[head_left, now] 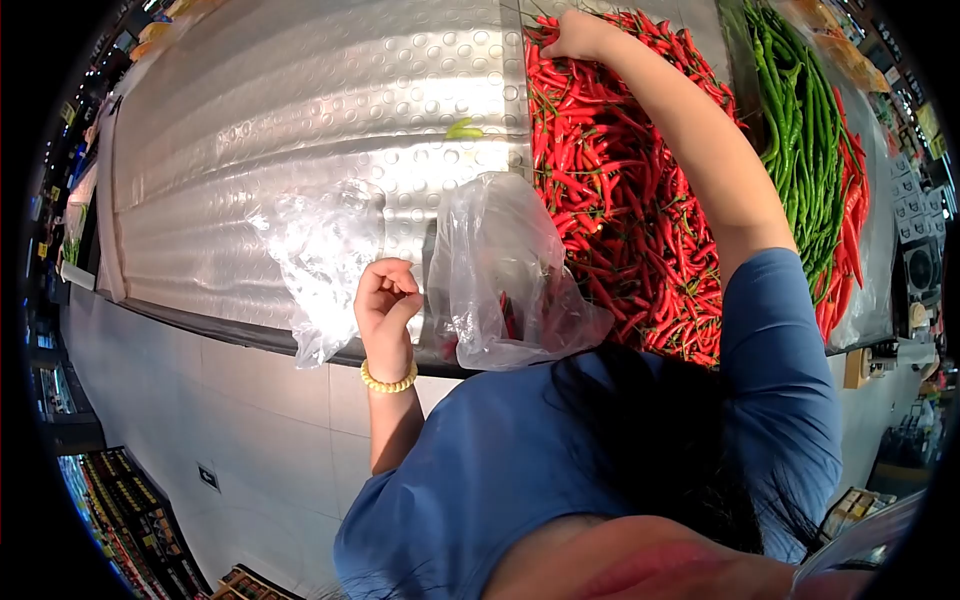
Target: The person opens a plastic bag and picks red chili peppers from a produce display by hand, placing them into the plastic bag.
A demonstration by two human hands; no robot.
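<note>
While the right hand (582,38) reaches up to one o'clock, its fingertips dip among the small red chillies (640,230) at the far edge of their heap; how many it grips, if any, cannot be told, since the tips are partly hidden. The heap itself spreads from the middle of the view toward two o'clock.

At nine o'clock, the left hand (385,305) has its fingers curled in toward the thumb, with nothing clearly between them; whether it pinches a little film cannot be told. Just off it at two o'clock stands a clear plastic bag (490,260), a few red pods showing through its wall, and at ten o'clock lies crumpled clear plastic (325,250). Long green chillies (795,140) lie beyond the heap at two o'clock.

Each red pod should be very light, firm and smooth, so likely to slide out of a loose pinch, and its thin stem may snap or tangle. A small bunch is best taken around the bodies near the stems, without squeezing. The bag looks limp and nearly weightless; its rim seems the surest hold.
</note>
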